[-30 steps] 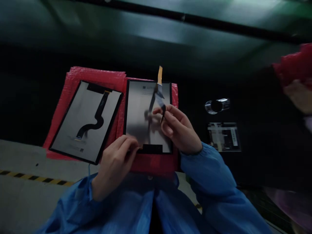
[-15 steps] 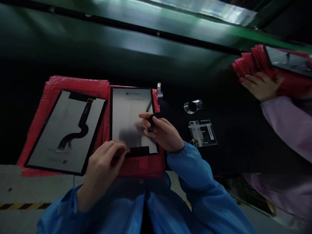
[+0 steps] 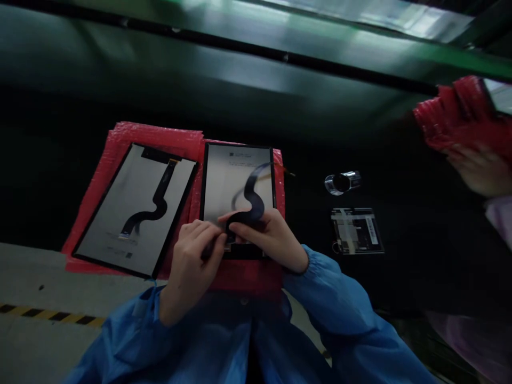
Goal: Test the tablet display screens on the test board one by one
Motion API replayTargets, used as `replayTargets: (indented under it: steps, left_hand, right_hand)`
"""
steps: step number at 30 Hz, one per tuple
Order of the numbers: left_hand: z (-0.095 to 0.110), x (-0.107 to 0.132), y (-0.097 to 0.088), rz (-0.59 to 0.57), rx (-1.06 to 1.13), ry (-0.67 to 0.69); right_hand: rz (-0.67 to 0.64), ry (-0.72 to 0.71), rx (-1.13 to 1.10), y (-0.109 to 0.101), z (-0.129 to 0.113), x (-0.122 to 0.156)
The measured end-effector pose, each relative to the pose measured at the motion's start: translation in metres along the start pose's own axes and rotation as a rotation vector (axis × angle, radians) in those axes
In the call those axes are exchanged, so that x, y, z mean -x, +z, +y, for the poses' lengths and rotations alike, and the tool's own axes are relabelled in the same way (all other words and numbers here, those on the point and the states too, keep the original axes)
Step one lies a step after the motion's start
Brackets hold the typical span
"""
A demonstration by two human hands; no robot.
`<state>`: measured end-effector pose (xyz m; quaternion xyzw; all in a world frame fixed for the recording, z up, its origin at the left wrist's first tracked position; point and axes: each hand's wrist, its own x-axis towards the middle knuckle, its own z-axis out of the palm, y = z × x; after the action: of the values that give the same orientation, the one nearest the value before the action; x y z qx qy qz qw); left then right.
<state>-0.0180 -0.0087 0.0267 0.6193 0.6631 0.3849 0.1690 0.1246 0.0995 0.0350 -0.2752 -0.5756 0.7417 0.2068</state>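
Observation:
A black flex cable (image 3: 252,189) curves up over the grey back of a display panel (image 3: 218,176), and the thumb and fingers of my right hand (image 3: 276,237) pinch its lower end. Close beside it, at the panel's near edge, my left hand (image 3: 196,256) is closed, thumb against fingers; what its fingertips hold, if anything, is hidden. The panel lies on red bubble-wrap bags (image 3: 248,277). To the left, a second display panel (image 3: 108,224) lies tilted on more red bags, with its own black flex cable (image 3: 160,205) across its back.
Right of the panels lie a clear tape ring or dispenser (image 3: 343,182) and a small circuit-board piece (image 3: 357,231) on the black table. At far right, a co-worker's hand (image 3: 480,168) rests by a stack of red bags (image 3: 460,117). A green wall (image 3: 240,90) runs behind.
My right hand has moved down to the panel's near edge, beside my left. The flex cable now shows extended above it. The view has shifted, and the co-worker's hand sits further right.

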Motion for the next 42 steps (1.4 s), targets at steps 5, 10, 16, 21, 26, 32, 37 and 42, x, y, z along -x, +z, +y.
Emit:
replayTargets:
  steps: [5,10,16,21,26,32,37,42]
  left_hand:
    - [-0.002,0.003,0.003,-0.004,-0.040,0.018]
    - [-0.003,0.003,0.009,-0.009,-0.105,0.044]
    - [-0.007,0.005,0.008,0.022,-0.149,0.088]
    - [-0.015,0.016,-0.006,-0.006,-0.162,0.047]
    - [-0.016,0.020,-0.008,-0.077,-0.176,0.051]
    - [-0.015,0.017,-0.006,-0.086,-0.164,0.048]
    - [-0.015,0.017,-0.006,-0.096,-0.161,0.039]
    - [-0.015,0.016,-0.006,-0.104,-0.167,0.032]
  right_hand:
    - [0.141,0.087,-0.028,-0.003,0.001,0.000]
    - [0.078,0.084,-0.049,-0.001,0.003,0.000]
    - [0.168,-0.044,0.215,-0.009,0.003,-0.003]
    - [0.131,-0.039,0.445,-0.016,0.000,-0.011]
    - [0.011,0.035,0.395,-0.016,-0.004,-0.016]
    - [-0.037,0.049,0.409,-0.018,-0.008,-0.018]
    - [-0.074,0.058,0.446,-0.020,-0.010,-0.020]
    - [-0.067,0.048,0.457,-0.019,-0.008,-0.018]
